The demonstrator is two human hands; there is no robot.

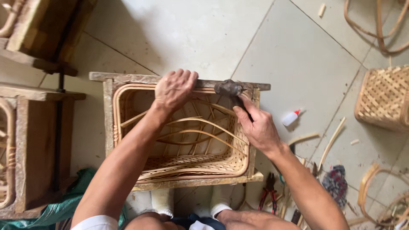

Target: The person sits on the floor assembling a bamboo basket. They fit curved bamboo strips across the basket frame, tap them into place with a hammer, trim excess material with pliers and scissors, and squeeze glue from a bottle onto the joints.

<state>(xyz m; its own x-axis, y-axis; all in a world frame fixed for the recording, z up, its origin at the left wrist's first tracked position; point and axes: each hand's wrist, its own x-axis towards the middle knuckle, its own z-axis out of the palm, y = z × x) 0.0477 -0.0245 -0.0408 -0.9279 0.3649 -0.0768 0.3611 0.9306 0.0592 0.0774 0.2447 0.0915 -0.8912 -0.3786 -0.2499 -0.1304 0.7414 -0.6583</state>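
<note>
A woven rattan basket (187,140) is seated inside a rectangular wooden frame (108,123) at the centre of the frame, resting on the tiled floor (298,64). The left hand (174,89) is placed on the far rim of the basket, upper centre of the picture, with its fingers curled over the rim and the top rail of the wooden frame; its grip is closed on that rim. The right hand (257,125) is positioned right of centre, and its grip is closed around the dark handle of a hammer (230,88), whose head is held against the far right corner of the basket rim, just beside the left hand. Loose rattan strips are seen arching across the inside of the basket. A small white glue bottle (291,118) with a red cap lies on the floor to the right of the wooden frame. Red-handled pliers (269,194) lie at the lower right, near the person's feet. A second woven basket (383,100) is located at the right edge, and wooden stools (34,140) are located at the left edge.
</note>
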